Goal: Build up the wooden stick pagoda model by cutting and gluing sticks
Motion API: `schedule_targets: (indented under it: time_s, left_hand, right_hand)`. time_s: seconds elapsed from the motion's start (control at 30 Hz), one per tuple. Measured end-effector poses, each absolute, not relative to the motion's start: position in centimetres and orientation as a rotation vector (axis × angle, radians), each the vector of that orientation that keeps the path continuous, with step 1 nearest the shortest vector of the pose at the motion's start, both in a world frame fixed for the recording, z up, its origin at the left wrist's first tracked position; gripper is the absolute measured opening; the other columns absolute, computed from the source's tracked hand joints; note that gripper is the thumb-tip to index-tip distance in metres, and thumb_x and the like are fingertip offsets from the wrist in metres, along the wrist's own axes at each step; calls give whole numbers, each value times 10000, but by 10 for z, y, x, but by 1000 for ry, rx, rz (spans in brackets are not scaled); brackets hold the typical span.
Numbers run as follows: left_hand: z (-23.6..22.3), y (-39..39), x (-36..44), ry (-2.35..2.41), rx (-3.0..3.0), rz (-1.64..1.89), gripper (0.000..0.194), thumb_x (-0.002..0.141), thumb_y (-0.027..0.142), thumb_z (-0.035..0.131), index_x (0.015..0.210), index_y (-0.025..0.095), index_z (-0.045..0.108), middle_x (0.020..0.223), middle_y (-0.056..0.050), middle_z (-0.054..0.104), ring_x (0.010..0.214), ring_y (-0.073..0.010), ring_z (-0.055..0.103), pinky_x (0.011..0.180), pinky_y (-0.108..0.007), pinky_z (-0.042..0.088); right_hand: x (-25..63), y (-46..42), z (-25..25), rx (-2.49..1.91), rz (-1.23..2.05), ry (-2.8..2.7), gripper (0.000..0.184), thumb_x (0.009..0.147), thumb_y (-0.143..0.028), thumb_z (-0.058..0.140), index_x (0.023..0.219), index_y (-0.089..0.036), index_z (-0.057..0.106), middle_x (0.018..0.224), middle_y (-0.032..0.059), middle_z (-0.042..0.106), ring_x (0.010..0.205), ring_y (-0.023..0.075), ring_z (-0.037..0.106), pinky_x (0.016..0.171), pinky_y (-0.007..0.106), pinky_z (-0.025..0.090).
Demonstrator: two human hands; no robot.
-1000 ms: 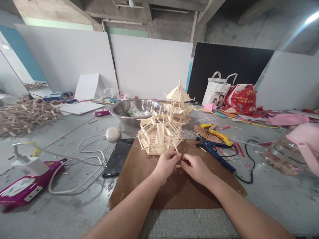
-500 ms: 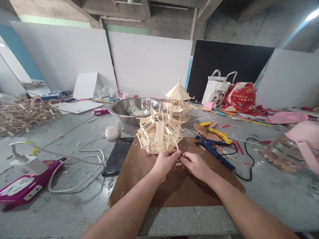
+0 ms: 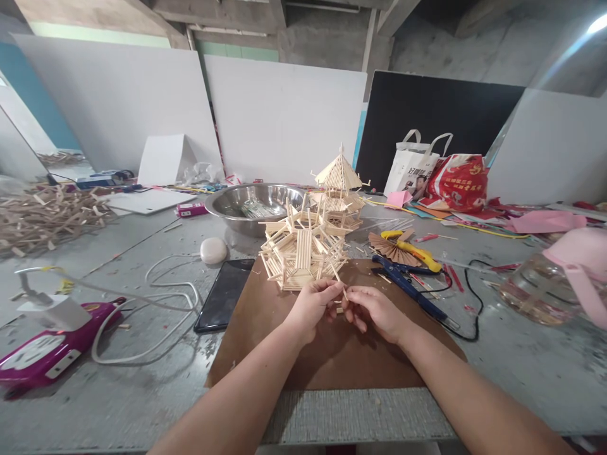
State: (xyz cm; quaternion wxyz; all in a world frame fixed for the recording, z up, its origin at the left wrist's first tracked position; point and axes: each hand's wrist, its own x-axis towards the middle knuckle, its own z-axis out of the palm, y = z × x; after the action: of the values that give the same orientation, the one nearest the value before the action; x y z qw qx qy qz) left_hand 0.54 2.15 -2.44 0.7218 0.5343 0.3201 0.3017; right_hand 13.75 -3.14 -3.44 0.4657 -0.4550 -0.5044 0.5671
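The right hand's (image 3: 379, 309) lower fingers have opened and dropped slightly in the past half-second, leaving the near end of a thin wooden stick (image 3: 336, 273) in plain sight, while the left hand (image 3: 308, 309) stays pinched on it. Just beyond, a framework (image 3: 304, 249) of similar sticks stands on the far part of a brown sheet (image 3: 251, 316). The left grip is closed, thumb against finger; the right hovers at or against the stick's end, lower fingers loosely parted (whether it truly holds anything cannot be told from here). Good handling would likely mean a light pinch, since wood so slim could snap, and hands kept low, clear of the framework's jutting ends. Around them on the bench (image 3: 531, 373) lie a dark flat device (image 3: 225, 294), left, and a blue tool (image 3: 411, 292), right; behind stand a steel basin (image 3: 222, 215) and a roofed model (image 3: 338, 174)
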Motion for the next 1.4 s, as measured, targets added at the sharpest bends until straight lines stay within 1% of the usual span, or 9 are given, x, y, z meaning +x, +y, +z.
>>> schedule_targets:
  time_s: [0.13, 0.33, 0.43, 0.53, 0.8, 0.97, 1.1, 1.2, 1.4]
  left_hand:
    - [-23, 22, 6, 718, 1190, 673, 247, 672, 370, 570, 618, 139, 500, 480, 34, 495, 360, -38, 410, 357, -156, 278]
    - [-26, 15, 9, 804, 1557, 681, 210, 692, 360, 501, 637, 163, 455, 474, 54, 468, 315, -49, 380, 332, -173, 265]
    - [-29, 11, 11, 824, 1801, 641, 159, 699, 299, 468, 617, 163, 465, 479, 40, 489, 375, -62, 400, 377, -181, 282]
    - [-29, 10, 11, 834, 1942, 728, 153, 689, 266, 470, 583, 157, 488, 495, 37, 472, 468, -76, 403, 437, -188, 293]
    - [-25, 14, 11, 848, 1690, 804, 262, 695, 389, 494, 605, 144, 509, 478, 52, 414, 449, -61, 343, 439, -190, 268]
    - [-28, 16, 13, 846, 1512, 848, 282, 708, 410, 473, 593, 153, 455, 447, 64, 401, 392, -45, 313, 415, -187, 253]
    - [-29, 17, 12, 846, 1533, 858, 245, 704, 369, 478, 594, 150, 474, 449, 61, 418, 391, -46, 323, 422, -186, 263]
    - [-31, 18, 12, 864, 1603, 879, 229, 708, 342, 471, 588, 149, 493, 451, 55, 422, 417, -57, 346, 440, -189, 282]
    - [-36, 17, 12, 870, 1794, 882, 221, 713, 309, 460, 603, 142, 554, 516, 20, 493, 512, -90, 427, 492, -199, 330]
  right_hand:
    - [138, -31, -35, -1132, 1380, -1262, 274, 788, -365, 398, 641, -153, 491, 506, -35, 512, 339, 45, 379, 346, 177, 256]
    - [141, -28, -35, -1211, 1047, -1153, 314, 761, -470, 434, 761, -166, 517, 564, -56, 476, 337, 30, 364, 334, 179, 242]
    - [145, -29, -31, -1160, 1006, -1166, 286, 734, -441, 497, 835, -177, 537, 575, -52, 472, 386, 43, 385, 346, 177, 281]
    - [151, -30, -26, -1189, 959, -1198, 231, 709, -383, 554, 807, -173, 558, 562, -50, 485, 396, 43, 391, 356, 174, 292]
    - [174, -30, -9, -1137, 755, -1137, 155, 684, -302, 591, 746, -169, 541, 613, -13, 613, 373, 60, 474, 399, 196, 357]
    - [169, -26, 14, -1186, 402, -1168, 154, 681, -314, 593, 751, -185, 547, 676, 6, 646, 424, 86, 533, 444, 221, 428]
    - [151, -15, 23, -1362, -99, -1415, 171, 714, -310, 554, 797, -180, 626, 614, 14, 642, 492, 112, 571, 490, 224, 448]
    - [138, -5, 20, -1356, -420, -1597, 184, 749, -263, 515, 841, -180, 650, 692, 33, 678, 558, 124, 603, 561, 228, 466]
    - [126, 6, 15, -1301, -672, -1693, 211, 786, -221, 471, 898, -204, 649, 834, 12, 683, 632, 114, 631, 628, 193, 469]
